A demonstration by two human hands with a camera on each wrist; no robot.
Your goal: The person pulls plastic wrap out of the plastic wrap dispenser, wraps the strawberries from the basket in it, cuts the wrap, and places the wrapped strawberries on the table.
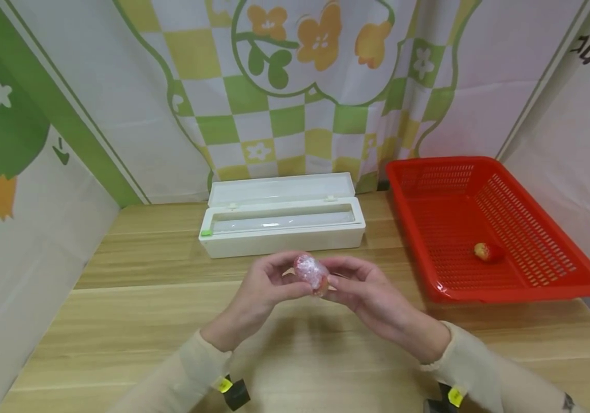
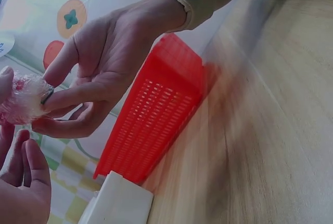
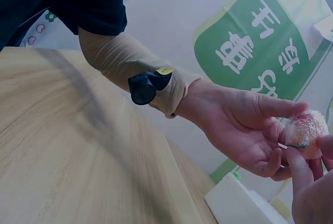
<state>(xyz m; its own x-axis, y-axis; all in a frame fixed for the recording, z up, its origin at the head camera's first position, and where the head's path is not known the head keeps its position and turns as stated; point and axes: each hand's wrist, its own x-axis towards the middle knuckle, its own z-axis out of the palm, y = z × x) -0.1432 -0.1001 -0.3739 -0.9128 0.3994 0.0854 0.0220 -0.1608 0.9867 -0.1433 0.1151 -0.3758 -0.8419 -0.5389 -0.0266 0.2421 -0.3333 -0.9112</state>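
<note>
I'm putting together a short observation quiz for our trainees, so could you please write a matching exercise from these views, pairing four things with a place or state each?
Things:
1. wrapped item
2. white box
3. red basket
4. checked cloth

Places and states:
A. towards the right side of the table
B. hanging behind the table
C. held by the left hand and right hand
D. lid open

Pairs: 1-C, 2-D, 3-A, 4-B
</note>
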